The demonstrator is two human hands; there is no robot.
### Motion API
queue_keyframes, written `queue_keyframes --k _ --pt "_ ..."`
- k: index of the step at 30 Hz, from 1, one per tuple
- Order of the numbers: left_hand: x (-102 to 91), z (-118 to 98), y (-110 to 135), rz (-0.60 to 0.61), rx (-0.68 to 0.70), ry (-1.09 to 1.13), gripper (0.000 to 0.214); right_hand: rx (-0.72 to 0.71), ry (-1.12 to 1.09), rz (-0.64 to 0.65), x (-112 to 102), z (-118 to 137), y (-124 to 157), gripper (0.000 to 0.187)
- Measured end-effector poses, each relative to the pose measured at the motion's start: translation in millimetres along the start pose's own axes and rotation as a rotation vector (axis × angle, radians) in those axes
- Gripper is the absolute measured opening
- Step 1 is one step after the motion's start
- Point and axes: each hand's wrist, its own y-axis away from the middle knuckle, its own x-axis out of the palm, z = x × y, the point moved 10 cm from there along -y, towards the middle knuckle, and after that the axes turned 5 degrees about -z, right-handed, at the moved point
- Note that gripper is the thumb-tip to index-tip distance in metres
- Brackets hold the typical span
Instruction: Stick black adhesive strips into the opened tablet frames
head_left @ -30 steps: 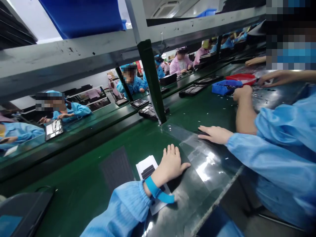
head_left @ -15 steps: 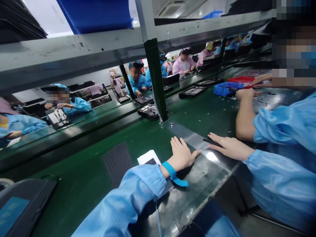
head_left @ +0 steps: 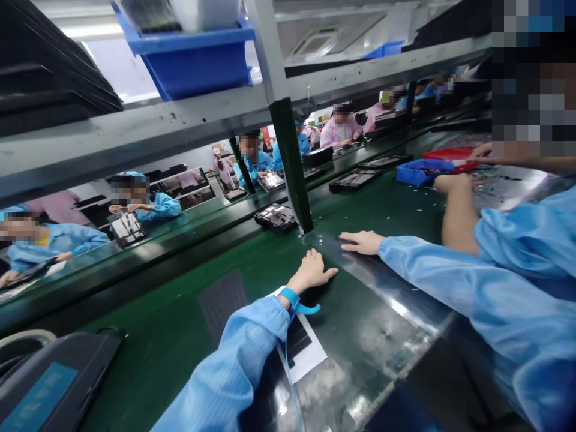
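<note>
- Green bench mat [head_left: 148, 354] stretches ahead of both hands, dotted with many small white flecks.
- Two hands are the wearer's own. The left hand [head_left: 312, 271] lies flat and open, fingers spread, holding nothing, and one blue wrist strap [head_left: 292, 299] circles its wrist.
- The right hand [head_left: 362, 242] lies flat and open, fingers close together, also empty, at the far edge of the film.
- One clear plastic sheet [head_left: 382, 288] lies under the right hand and just beside the left hand.
- One white paper sheet [head_left: 302, 345], printed with dark rectangles, lies just below the left hand, partly under its sleeve.
- One dark mesh pad [head_left: 222, 303] lies just left of the left hand.
- Three black trays [head_left: 353, 180] sit on the bench beyond the right hand.
- Two containers sit farther past the right hand: one blue bin [head_left: 423, 172] and one red tray [head_left: 450, 155]; their contents are too small to tell.
- Two hands of a co-worker are right of these: a closed fist [head_left: 450, 183] beside the blue bin and an open hand [head_left: 481, 152] at the red tray.
</note>
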Motion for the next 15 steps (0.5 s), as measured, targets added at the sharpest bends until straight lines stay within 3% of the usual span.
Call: queue_keyframes --k 3,6,12,15 --pt "1.0 2 -8 0.023 0.101 0.021 0.067 -0.042 -0.006 0.077 20 16 -20 0.049" --pt "0.7 3 -13 0.028 0.151 0.056 0.060 -0.047 -0.012 0.116 27 18 -21 0.051" --pt "0.3 25 -21 -0.059 -0.014 0.053 0.074 0.036 -0.039 0.130 25 12 -22 0.057" --pt "-1.8 25 -28 -0.030 0.016 0.063 0.073 0.043 -0.094 0.142 26 19 -30 0.053"
